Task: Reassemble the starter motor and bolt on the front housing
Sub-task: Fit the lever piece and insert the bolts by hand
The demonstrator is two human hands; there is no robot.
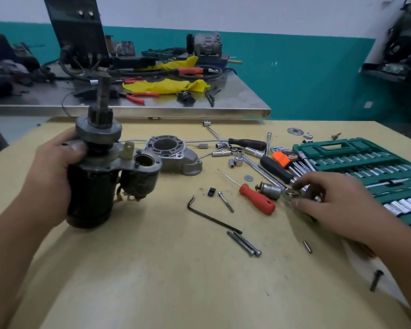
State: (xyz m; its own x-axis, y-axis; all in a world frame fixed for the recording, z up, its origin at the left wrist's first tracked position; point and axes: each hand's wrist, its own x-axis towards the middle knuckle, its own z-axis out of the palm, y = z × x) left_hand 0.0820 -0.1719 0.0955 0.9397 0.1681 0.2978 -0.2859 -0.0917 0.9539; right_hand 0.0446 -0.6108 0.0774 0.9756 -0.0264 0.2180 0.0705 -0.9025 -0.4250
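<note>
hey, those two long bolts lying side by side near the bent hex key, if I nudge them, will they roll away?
Probably somewhat. The two long bolts have round, smooth-looking metal shanks on a flat table, so a sideways push would likely roll them. Their wider heads should make them curve rather than run straight. They look stiff and, being thin, may be fiddly to pinch up.

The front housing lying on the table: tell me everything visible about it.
The front housing is a bare cast part, dull silver-grey like aluminium, not yet fitted. It lies on the yellow table with its round bore facing up, ringed by a flange with bolt ears, and a smaller rounded lobe reaching toward the right. It sits just behind and right of the starter motor gripped upright by the left hand. No hand touches it.
</note>
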